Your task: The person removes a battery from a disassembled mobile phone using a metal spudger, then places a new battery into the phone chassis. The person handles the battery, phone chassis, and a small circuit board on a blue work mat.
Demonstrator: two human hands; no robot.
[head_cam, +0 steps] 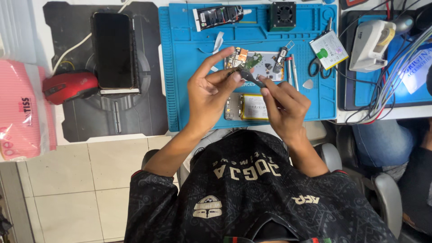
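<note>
While both hands pinch, the left hand (209, 92) a small green circuit board (249, 63), the right hand (283, 105) tweezers (252, 77), a blue mat (193, 54) covers the desk (67, 148) beneath them.

A small green circuit board (252, 61) sits pinched at the fingertips of the left hand (208, 92), lifted clear of the blue mat (189, 67) and tilted, its far end poking up and away beyond the grip. Dark metal tweezers (252, 78) run slantwise from the right hand (284, 105), held pen-style between thumb and forefinger, the tips meeting the board's lower edge right beside the left thumb. Directly below both grips lies an opened phone (248, 107), flat on the mat, its yellow battery facing up.
</note>
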